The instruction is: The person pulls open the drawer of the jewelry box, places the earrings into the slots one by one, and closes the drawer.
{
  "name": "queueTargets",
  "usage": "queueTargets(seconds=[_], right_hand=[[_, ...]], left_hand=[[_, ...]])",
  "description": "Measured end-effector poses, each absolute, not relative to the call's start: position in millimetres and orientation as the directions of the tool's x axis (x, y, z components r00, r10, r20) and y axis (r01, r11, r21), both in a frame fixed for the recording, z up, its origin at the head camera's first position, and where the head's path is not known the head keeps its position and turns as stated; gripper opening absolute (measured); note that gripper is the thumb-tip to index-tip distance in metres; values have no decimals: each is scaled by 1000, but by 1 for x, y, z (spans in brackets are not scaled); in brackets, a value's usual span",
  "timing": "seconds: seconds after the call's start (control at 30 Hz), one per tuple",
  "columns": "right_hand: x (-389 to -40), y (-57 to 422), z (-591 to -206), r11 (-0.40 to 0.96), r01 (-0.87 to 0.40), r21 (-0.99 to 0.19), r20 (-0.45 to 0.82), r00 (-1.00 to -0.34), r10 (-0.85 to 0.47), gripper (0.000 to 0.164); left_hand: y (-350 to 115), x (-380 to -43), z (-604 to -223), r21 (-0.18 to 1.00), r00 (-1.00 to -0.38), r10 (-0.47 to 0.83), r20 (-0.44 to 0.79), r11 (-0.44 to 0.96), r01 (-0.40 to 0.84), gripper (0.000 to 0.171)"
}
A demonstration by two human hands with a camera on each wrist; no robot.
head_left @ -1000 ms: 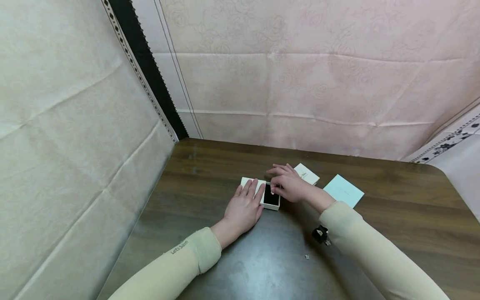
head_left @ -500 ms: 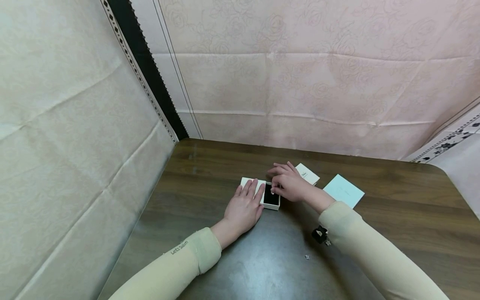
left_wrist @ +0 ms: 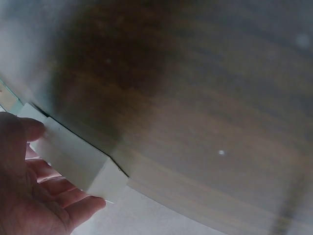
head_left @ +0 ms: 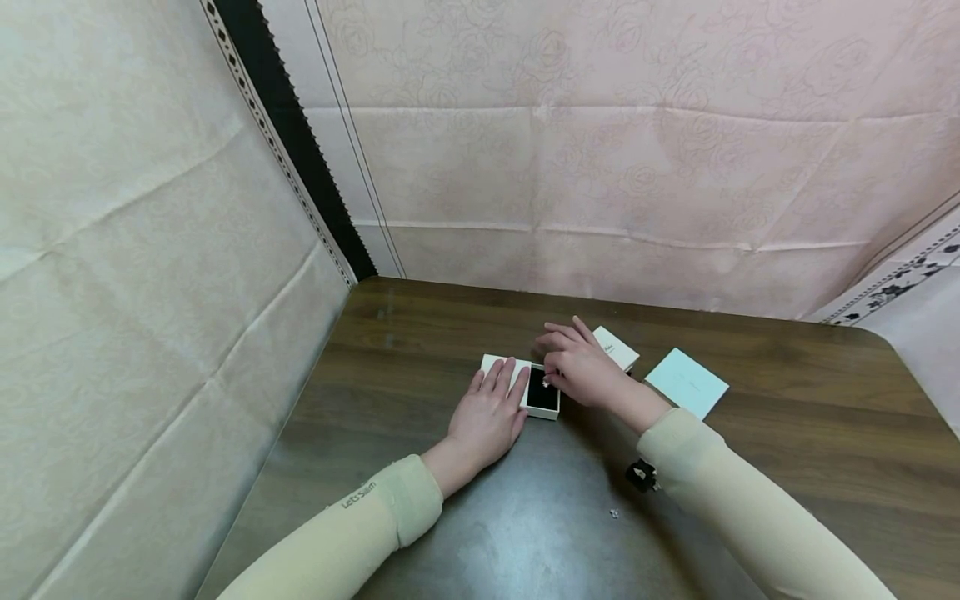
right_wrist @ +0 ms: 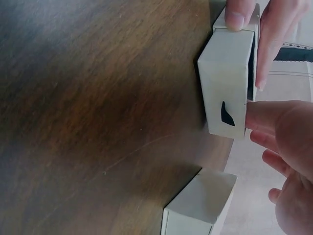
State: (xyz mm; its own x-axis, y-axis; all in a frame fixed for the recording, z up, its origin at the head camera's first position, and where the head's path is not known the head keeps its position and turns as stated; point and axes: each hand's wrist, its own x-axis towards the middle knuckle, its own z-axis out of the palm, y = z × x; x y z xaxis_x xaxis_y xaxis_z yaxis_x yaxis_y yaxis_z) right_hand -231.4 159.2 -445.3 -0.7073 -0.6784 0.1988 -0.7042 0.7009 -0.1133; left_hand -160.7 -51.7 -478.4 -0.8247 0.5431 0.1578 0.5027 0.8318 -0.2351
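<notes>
A white drawer-style box (head_left: 543,414) with a black lining lies pulled apart near the middle of the table. My left hand (head_left: 486,417) lies over its left part, fingers spread across the top and thumb against the near side. In the left wrist view the white box (left_wrist: 73,152) sits between that thumb and the fingers. At the right part, my right hand (head_left: 581,371) reaches in from the right, thumb and forefinger pinching a small shiny piece (head_left: 546,384) over the black lining. The right wrist view shows a dark pull hole (right_wrist: 227,115) in the box's end; the pinched fingertips are hidden there.
Behind the right hand stands a second white box (head_left: 617,348). A pale blue card (head_left: 687,383) lies right of it. One tiny shiny piece (head_left: 614,514) is on the wooden table (head_left: 420,325) toward the front. Pale patterned cloth (head_left: 637,150) hangs along the back and left.
My right hand tilts slightly, its outer fingers lifting and its wrist shifting a little toward me. Its fingertips stay over the black lining. The left hand and the box keep their places.
</notes>
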Motion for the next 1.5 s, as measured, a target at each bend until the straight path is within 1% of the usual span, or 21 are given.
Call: queueTargets(seconds=[0.4,0.47,0.7,0.8,0.9,1.07,1.3,1.5], right_hand=[[-231,156,-446,699,-712,-68,179,-697,-694,17],[-230,157,-445,698,-712,-77,181,-698,-693,17],[-223,169,-432,686,-707,-169,224,-706,-672,17],[-217,177,-427,691,-703,-170,242,-709,-662,17],[-208,186,-423,700,-699,-143,248,-710,-659,18],[-192,199,-421,689,-716,-116,276,-689,-670,20],[-168,212,-424,635,-764,-113,352,-628,-694,24],[-148,220,-427,617,-783,-84,361,-601,-713,27]], left_hand=[[-51,-160,-479,-227,-828,541,149,833,504,64],[-51,-160,-479,-226,-829,540,145,834,504,64],[-50,-160,-481,-221,-826,541,157,834,505,64],[-50,-160,-481,-226,-823,543,169,834,504,64],[-50,-160,-480,-234,-820,543,181,833,501,64],[-50,-160,-480,-241,-813,546,202,832,499,64],[-52,-160,-480,-235,-810,550,203,831,505,63],[-53,-161,-479,-224,-812,549,197,832,508,63]])
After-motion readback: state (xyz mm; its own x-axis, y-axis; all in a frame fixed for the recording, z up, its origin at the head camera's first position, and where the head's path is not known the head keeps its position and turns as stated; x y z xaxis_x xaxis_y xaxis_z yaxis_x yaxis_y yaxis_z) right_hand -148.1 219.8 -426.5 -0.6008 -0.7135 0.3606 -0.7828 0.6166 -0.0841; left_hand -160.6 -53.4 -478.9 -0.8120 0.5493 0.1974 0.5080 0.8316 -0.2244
